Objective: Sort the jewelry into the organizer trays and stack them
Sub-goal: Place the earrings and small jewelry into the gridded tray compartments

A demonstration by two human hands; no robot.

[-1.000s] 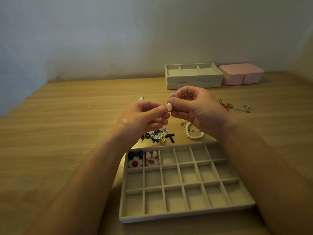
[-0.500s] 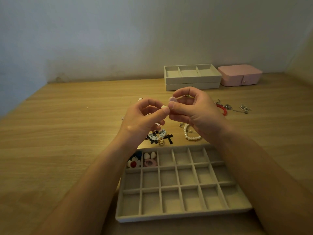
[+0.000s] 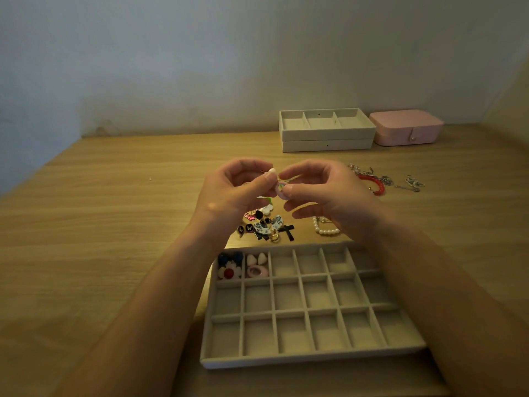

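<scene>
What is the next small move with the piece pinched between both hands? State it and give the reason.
Probably lower the small pale piece, pinched between left hand and right hand, into the grid tray, back row, second compartment from the left. A pink oval piece there looks like its pair, though blur keeps that unsure.

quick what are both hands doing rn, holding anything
Left hand: pinches a small pink piece at its fingertips.
Right hand: pinches the same piece from the other side.
</scene>
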